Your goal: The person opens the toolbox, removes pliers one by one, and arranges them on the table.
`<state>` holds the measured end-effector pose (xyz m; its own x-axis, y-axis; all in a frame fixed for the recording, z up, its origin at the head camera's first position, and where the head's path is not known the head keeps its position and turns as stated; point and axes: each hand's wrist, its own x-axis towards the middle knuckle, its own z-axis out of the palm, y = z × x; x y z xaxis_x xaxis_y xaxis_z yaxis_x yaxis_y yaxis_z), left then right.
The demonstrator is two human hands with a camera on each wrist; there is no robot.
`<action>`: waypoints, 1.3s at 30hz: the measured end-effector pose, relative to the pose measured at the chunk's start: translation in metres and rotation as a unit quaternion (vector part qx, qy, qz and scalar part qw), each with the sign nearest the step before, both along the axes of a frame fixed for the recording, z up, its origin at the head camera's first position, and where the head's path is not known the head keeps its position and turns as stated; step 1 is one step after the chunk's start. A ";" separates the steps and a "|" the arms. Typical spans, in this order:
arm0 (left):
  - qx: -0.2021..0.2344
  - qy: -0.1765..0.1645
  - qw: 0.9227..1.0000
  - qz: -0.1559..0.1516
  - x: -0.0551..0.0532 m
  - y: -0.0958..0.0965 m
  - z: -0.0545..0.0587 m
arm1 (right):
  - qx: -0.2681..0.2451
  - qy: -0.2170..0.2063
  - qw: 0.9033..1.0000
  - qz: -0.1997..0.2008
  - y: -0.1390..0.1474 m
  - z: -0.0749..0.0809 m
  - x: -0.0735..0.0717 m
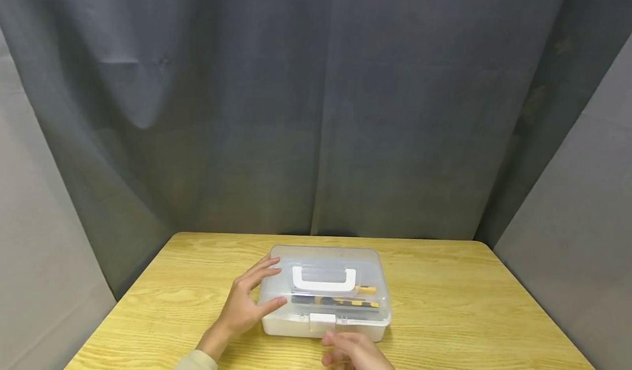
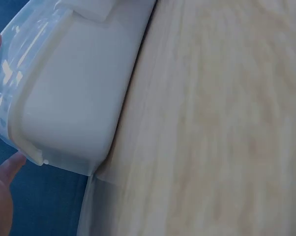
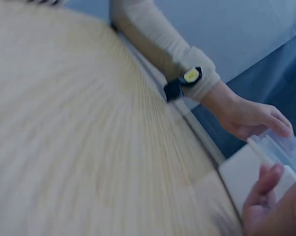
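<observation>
A storage box (image 1: pixel 281 326) with a white base and a clear lid (image 1: pixel 321 253) sits closed on the table. A white handle (image 1: pixel 323 286) lies on the lid, and a white latch (image 1: pixel 322 319) is at the front. My left hand (image 1: pixel 242 301) rests against the left side of the box, fingers spread over the lid's edge. My right hand (image 1: pixel 357 351) is at the front with loosely bent fingers, fingertips right at the latch's lower edge. Through the lid show long black-and-yellow things (image 1: pixel 340 302), their kind blurred.
The wooden table (image 1: pixel 454 304) extends on both sides of the box. A dark grey curtain (image 1: pixel 247 112) hangs behind it, with lighter grey panels (image 1: pixel 582 194) at the sides. The left wrist wears a dark band with a yellow-faced device (image 3: pixel 191 75).
</observation>
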<state>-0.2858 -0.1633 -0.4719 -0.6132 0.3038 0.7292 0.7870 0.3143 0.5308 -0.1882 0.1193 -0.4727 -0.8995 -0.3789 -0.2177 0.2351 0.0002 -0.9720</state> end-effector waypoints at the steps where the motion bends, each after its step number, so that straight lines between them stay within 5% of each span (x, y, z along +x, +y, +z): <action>1: 0.003 -0.003 1.000 -0.004 0.003 0.001 0.005 | -0.014 -0.016 1.000 -0.014 -0.003 -0.002 0.000; 6: 0.014 -0.016 1.000 -0.017 0.004 0.003 0.013 | -0.102 -0.065 0.990 -0.076 -0.014 -0.016 -0.007; 11: 0.020 -0.032 0.999 -0.033 -0.007 -0.002 0.004 | -0.146 -0.084 0.981 -0.095 -0.019 -0.023 -0.011; 24: 0.020 -0.032 0.999 -0.036 -0.010 -0.007 0.007 | -0.080 -0.058 0.983 -0.154 -0.032 -0.021 -0.011; 32: 0.024 -0.048 0.998 -0.034 -0.006 -0.004 0.002 | -0.149 -0.092 0.976 -0.130 -0.026 -0.024 -0.011; 39: 0.032 -0.031 0.998 -0.034 -0.006 -0.005 0.002 | -0.183 -0.116 0.972 -0.088 -0.018 -0.043 -0.023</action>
